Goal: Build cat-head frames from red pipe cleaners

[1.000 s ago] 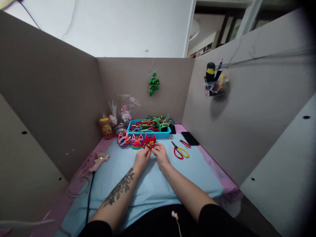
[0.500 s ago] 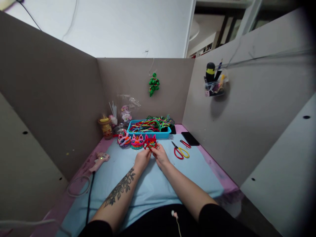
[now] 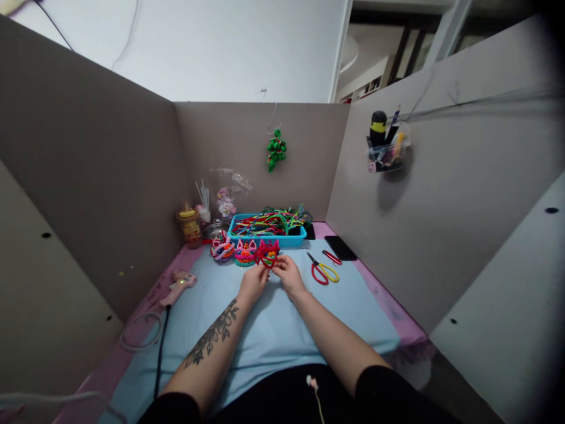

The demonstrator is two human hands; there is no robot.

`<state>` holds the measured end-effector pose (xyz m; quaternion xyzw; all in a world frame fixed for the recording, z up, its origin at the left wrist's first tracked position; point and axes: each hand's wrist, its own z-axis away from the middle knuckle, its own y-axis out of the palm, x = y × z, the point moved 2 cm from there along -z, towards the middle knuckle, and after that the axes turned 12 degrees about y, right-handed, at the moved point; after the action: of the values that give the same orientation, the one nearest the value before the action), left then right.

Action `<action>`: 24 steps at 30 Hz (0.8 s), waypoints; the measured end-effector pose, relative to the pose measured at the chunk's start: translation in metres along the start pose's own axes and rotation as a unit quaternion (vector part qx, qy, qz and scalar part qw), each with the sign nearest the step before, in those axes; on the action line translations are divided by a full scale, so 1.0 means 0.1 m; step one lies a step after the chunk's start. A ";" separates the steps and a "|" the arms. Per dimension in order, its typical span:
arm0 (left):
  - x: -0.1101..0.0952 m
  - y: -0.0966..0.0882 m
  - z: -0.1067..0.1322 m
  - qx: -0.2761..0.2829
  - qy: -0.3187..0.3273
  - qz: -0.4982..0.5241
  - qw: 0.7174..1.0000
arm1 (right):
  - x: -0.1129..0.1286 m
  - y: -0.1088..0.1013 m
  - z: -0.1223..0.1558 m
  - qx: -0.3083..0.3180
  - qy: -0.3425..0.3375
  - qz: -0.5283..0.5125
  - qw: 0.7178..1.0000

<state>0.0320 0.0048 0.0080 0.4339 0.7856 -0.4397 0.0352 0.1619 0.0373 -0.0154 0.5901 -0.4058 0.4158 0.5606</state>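
Red pipe cleaner (image 3: 266,257), bent into a small looped shape, is held up over the middle of the table. My left hand (image 3: 253,284) pinches its lower edge with fingers closed. At its right side my right hand (image 3: 289,275) also has thumb and fingers closed on it. Just behind stands a red-and-pink fuzzy animal head (image 3: 274,244), partly covered by the red loops. To its left sit a pink-and-orange animal head with pointed ears (image 3: 245,253) and a pink-and-purple one (image 3: 222,249).
A blue basket (image 3: 282,241) of coloured pipe cleaners stands behind. Scissors (image 3: 324,272), a red cutter (image 3: 332,257) and a black phone (image 3: 340,248) lie right. A pink glue gun (image 3: 179,287) with a cord lies left, near a drink cup (image 3: 191,229).
The red pipe cleaner shape has turned slightly and shifted a little left. My right hand's fingers have moved slightly along its side; the table items stay put.
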 end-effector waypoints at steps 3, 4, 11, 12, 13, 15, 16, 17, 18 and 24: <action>-0.01 -0.01 0.00 -0.001 -0.002 -0.007 1.000 | 0.03 -0.01 0.02 -0.023 -0.025 0.044 0.998; -0.01 -0.01 0.01 -0.002 -0.003 -0.013 1.000 | 0.04 -0.01 0.03 -0.031 -0.032 0.059 0.997; -0.04 -0.03 0.03 -0.003 0.000 -0.089 0.996 | 0.06 0.02 0.11 -0.056 -0.028 0.106 0.992; -0.04 -0.03 0.03 -0.001 0.001 -0.101 0.995 | 0.05 0.03 0.11 -0.054 -0.018 0.101 0.993; -0.05 -0.03 0.03 0.000 0.003 -0.111 0.994 | 0.04 0.04 0.11 -0.053 -0.006 0.093 0.994; -0.06 -0.02 0.03 0.005 0.006 -0.128 0.992 | 0.02 0.05 0.11 -0.051 0.019 0.072 0.996; -0.06 -0.02 0.03 0.007 0.008 -0.134 0.991 | 0.01 0.06 0.11 -0.049 0.030 0.060 0.997; -0.06 -0.02 0.03 0.009 0.009 -0.139 0.990 | 0.01 0.06 0.12 -0.048 0.039 0.049 0.997; -0.06 -0.02 0.03 0.012 0.011 -0.143 0.990 | 0.01 0.07 0.12 -0.045 0.046 0.040 0.997; -0.05 0.00 0.04 0.020 0.009 -0.132 0.991 | 0.01 0.07 0.12 -0.033 0.059 0.009 0.998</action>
<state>0.0342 -0.0016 0.0076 0.3313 0.8272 -0.4521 -0.0390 0.1559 0.0247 -0.0120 0.5423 -0.3907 0.4410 0.5989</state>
